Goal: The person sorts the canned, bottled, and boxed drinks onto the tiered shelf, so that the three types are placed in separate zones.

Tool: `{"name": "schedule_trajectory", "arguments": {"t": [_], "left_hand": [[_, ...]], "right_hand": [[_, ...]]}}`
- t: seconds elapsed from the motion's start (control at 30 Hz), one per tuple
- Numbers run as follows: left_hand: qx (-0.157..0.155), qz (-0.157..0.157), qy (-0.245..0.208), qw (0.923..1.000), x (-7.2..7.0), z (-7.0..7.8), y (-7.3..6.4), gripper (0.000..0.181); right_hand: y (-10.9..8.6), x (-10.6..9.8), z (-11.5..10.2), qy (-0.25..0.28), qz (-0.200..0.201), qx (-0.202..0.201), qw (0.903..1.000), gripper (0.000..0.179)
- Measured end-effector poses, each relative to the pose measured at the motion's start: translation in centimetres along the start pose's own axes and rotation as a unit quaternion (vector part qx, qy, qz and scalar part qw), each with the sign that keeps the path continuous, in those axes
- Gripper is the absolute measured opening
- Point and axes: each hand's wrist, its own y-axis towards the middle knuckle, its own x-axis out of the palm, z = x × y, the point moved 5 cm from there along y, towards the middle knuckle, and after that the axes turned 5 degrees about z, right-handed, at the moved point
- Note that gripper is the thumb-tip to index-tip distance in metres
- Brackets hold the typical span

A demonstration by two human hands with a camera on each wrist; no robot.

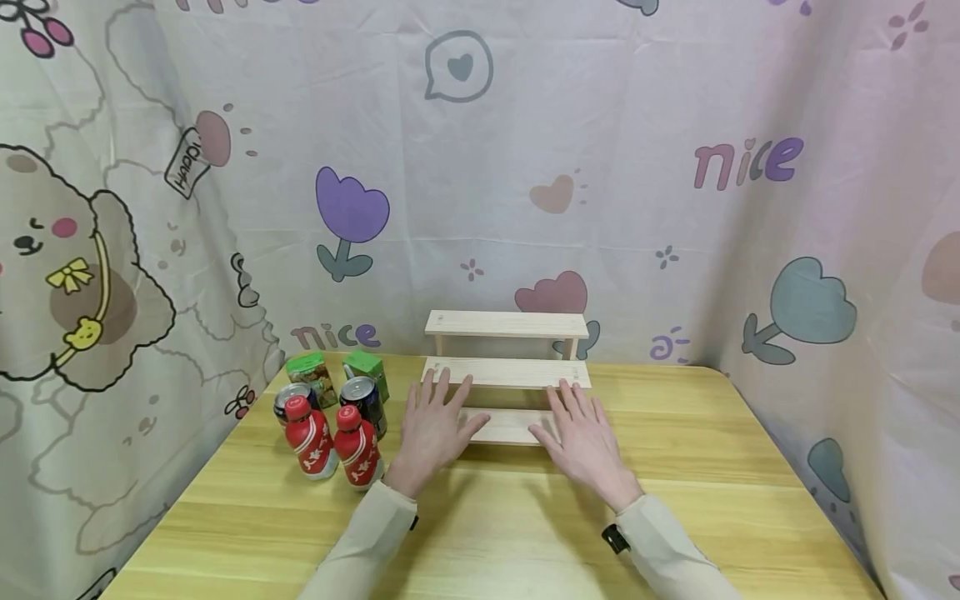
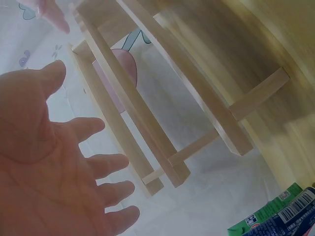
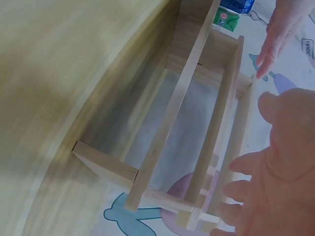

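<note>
A pale wooden rack with three stepped shelves stands toward the back of the table. My left hand, fingers spread and palm down, is over its left front side in the head view. Over the right front side is my right hand, its fingers likewise extended. In the left wrist view, the left palm faces the shelf boards with nothing held. The right wrist view has the right palm beside the upper shelves, also holding nothing. The rack's shelves bear no goods.
Left of the rack stand two red bottles in front, two dark cans behind them, and two green-topped cartons at the back. They sit on a light wooden table. A printed curtain hangs behind and along both sides.
</note>
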Motion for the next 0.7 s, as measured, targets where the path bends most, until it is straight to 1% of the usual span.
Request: {"name": "schedule_trajectory", "arguments": {"t": [0.1,0.17,0.27,0.37,0.43,0.53,0.6,0.7], "left_hand": [[0.0,0.009,0.004,1.0,-0.1,0.0,0.1,0.072],[-0.002,0.02,0.003,0.9998,-0.3,0.0,0.1,0.07],[-0.004,0.045,-0.005,0.999,-0.6,0.0,0.2,0.065],[-0.002,0.081,-0.016,0.9966,-1.0,0.0,0.3,0.06],[0.003,0.108,-0.02,0.9939,-1.1,-0.1,0.3,0.054],[0.018,0.152,-0.032,0.9877,-1.4,-0.3,0.2,0.045],[0.029,0.187,-0.044,0.9809,-1.8,-0.4,0.1,0.039],[0.038,0.23,-0.081,0.9692,-2.7,-0.6,-0.2,0.027]], "right_hand": [[0.2,-0.1,0.0,-0.004,0.012,-0.005,0.9999,0.071],[0.4,-0.2,0.0,-0.005,0.029,-0.01,0.9995,0.069],[0.5,-0.5,0.0,0.003,0.075,-0.025,0.9969,0.064],[0.4,-1.1,-0.1,0.025,0.134,-0.04,0.9899,0.056],[0.3,-1.3,-0.2,0.04,0.16,-0.044,0.9854,0.049],[0.2,-1.3,-0.2,0.064,0.169,-0.037,0.9829,0.039],[0.1,-1.2,0.0,0.079,0.164,-0.03,0.9829,0.032],[0.0,-0.8,0.2,0.105,0.144,-0.017,0.9838,0.024]]}}
